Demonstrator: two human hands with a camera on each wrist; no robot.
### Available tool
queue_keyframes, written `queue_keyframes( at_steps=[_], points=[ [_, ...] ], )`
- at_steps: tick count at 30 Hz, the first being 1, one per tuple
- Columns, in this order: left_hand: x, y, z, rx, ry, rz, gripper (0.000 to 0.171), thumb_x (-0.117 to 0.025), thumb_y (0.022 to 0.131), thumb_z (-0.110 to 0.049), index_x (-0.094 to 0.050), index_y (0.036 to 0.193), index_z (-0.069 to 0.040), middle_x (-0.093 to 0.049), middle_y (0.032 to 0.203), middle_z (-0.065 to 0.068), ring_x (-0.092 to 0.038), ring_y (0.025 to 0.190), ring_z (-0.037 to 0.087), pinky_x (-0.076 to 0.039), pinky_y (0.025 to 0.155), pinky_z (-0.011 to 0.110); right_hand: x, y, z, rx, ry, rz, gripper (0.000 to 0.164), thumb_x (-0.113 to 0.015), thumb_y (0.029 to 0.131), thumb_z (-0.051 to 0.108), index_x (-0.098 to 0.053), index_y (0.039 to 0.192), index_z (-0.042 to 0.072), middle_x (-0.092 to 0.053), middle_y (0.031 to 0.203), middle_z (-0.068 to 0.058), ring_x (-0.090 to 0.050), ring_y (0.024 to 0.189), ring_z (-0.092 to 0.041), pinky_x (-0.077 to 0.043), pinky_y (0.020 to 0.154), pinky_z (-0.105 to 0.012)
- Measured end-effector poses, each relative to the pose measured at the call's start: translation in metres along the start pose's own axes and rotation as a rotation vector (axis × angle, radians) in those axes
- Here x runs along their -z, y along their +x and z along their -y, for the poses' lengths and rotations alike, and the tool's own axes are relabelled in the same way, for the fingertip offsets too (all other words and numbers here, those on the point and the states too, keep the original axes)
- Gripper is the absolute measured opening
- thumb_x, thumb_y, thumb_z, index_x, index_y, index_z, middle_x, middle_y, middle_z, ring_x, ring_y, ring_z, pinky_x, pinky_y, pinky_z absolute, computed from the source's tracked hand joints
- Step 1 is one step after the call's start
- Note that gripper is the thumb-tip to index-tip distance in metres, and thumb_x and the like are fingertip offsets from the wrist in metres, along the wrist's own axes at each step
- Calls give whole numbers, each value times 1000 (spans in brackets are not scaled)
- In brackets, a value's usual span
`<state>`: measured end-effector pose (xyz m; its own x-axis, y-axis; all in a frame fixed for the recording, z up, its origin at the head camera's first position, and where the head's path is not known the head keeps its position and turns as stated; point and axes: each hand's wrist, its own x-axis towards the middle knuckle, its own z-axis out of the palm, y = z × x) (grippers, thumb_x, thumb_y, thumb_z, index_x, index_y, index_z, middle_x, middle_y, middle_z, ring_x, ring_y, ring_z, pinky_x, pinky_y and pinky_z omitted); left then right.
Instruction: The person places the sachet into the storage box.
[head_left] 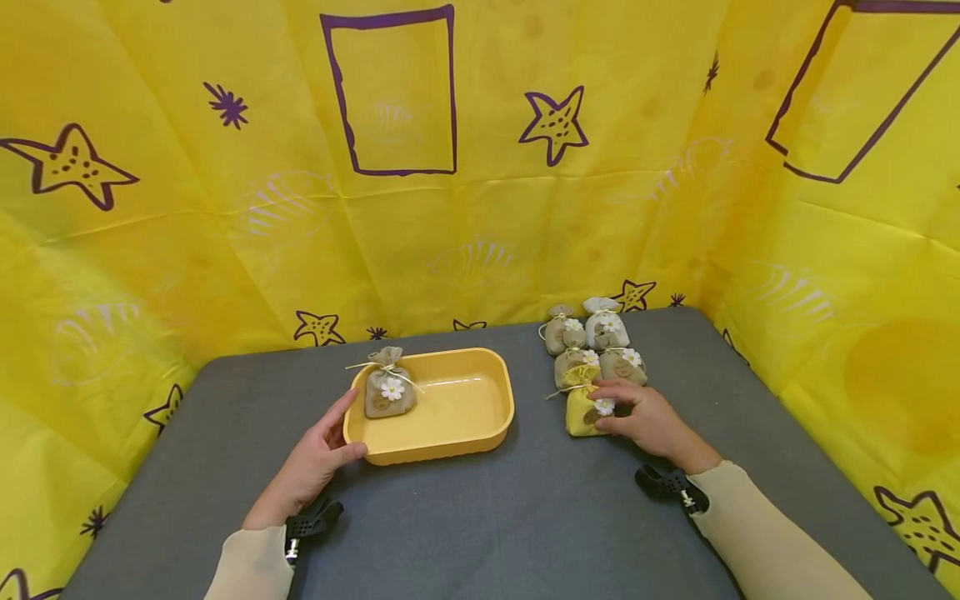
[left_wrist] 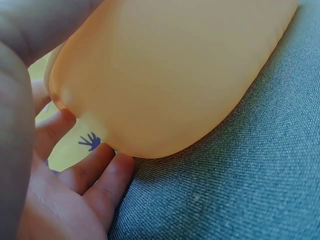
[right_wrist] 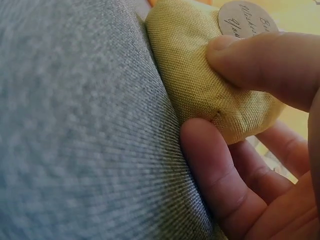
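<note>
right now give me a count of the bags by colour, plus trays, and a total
Yellow bag: 1
Whitish bag: 1
Brownish bags: 4 (1 in the tray, 3 on the table)
Tray: 1
Total: 7 (6 bags and 1 tray)

Head view: left sleeve (head_left: 247, 567) between 7 and 8 o'clock, right sleeve (head_left: 765, 529) at 4 o'clock; both plain cream. 2 black wrist mounts (head_left: 318, 518), 1 per cuff, rounded ends, each with small silvery metal fitting (head_left: 292, 549).
</note>
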<state>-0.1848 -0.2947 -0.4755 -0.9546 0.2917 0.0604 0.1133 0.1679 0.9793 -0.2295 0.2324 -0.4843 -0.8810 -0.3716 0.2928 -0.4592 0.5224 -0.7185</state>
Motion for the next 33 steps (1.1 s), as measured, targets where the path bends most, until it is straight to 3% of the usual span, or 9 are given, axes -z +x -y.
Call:
queue_keyframes(
  at_steps=[8, 16, 21, 33],
  points=[
    [2, 0, 0, 9, 24, -11, 86, -67, 96, -7, -12, 161, -12, -4, 165, 14, -15, 147, 37, -37, 100, 18, 2, 1, 2, -37, 68, -78, 35, -88, 77, 16, -77, 110, 13, -65, 124, -10, -57, 116, -27, -45, 90, -19],
    [2, -1, -2, 0, 30, -6, 85, -67, 96, -7, -12, 161, -11, -4, 165, 14, -15, 147, 37, -36, 100, 18, 6, 1, 3, -10, 131, -139, 35, -88, 77, 10, -75, 109, 9, -66, 120, -8, -58, 111, -12, -48, 86, -17],
    [2, -1, -2, 6, 36, -6, 85, -67, 96, -7, -12, 161, -12, -4, 165, 14, -16, 147, 37, -36, 100, 18, 8, 1, 6, -9, 114, -174, 34, -87, 77, 9, -75, 108, 9, -66, 119, -6, -57, 108, -7, -48, 84, -16],
    [0, -1, 0, 0, 19, -6, 84, -66, 96, -5, -13, 161, -12, -5, 165, 14, -18, 146, 37, -37, 100, 20, 22, 2, 28, -64, 97, -275, 33, -87, 77, 11, -75, 108, 6, -68, 114, -8, -58, 101, -4, -49, 82, -15]
  ],
)
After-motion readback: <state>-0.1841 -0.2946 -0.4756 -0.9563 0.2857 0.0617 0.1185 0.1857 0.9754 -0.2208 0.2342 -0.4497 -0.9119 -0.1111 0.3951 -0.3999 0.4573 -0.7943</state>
